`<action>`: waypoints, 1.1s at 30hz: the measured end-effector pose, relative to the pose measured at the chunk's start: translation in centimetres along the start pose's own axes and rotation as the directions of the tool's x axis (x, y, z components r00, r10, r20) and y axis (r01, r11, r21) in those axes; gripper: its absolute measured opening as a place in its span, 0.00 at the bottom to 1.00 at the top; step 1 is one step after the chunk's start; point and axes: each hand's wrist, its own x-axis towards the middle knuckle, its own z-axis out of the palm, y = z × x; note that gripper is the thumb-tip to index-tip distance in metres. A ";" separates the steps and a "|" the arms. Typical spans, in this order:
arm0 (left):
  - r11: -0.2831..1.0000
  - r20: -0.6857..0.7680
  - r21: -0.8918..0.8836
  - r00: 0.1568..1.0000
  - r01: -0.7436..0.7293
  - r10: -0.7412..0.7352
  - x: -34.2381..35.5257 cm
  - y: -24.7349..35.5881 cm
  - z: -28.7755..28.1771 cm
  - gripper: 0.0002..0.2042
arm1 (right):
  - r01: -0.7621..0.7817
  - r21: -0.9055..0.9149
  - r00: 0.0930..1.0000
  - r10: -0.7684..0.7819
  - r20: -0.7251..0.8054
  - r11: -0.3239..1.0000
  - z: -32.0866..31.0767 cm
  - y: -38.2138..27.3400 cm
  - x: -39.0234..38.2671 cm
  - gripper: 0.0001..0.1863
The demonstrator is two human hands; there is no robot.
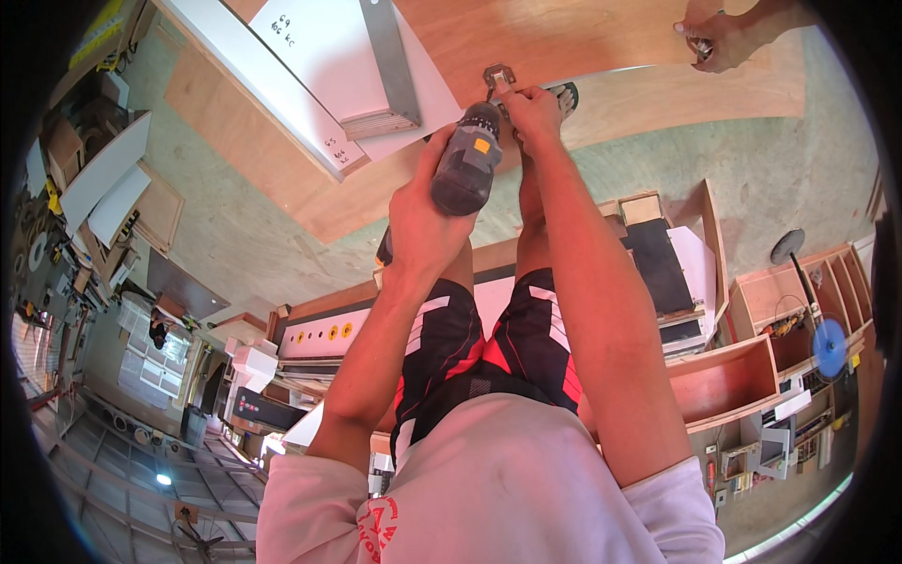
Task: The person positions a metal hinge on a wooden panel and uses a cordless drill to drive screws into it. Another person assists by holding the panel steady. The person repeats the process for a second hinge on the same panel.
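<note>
My left hand (420, 209) is wrapped round the grip of a dark grey cordless drill (467, 167), which has a yellow-orange patch on its body. The drill's nose points away from me, its tip close to a small metal hinge (499, 75) at the edge of a brown wooden panel (573, 38). My right hand (534, 115) has its fingers pinched on the hinge from the right side. At the top right, another person's hand (719, 42) holds a small shiny metal piece (701, 47) over the same panel.
White boards (305, 56) with handwritten marks lie to the left of the panel, a stack with a grey edge (390, 66) on top. An open wooden box (723, 381) and a standing fan (827, 348) are on the right. Behind me is a long bench (329, 331).
</note>
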 end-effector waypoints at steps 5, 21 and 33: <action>1.000 0.015 0.000 1.000 0.010 -0.010 0.1 0.5 -0.2 0.32 | 0.008 -0.018 1.000 -0.008 0.000 1.000 0.0 0.0 0.1 0.26; 0.999 0.018 0.027 1.000 0.024 -0.025 0.1 0.5 -0.1 0.32 | -0.030 -0.020 1.000 0.030 -0.002 0.999 -0.2 -0.3 -0.2 0.24; 0.999 0.027 0.053 1.000 0.006 -0.007 0.1 0.6 -0.1 0.33 | -0.024 -0.012 1.000 0.025 0.010 1.000 -0.3 -0.4 -0.3 0.24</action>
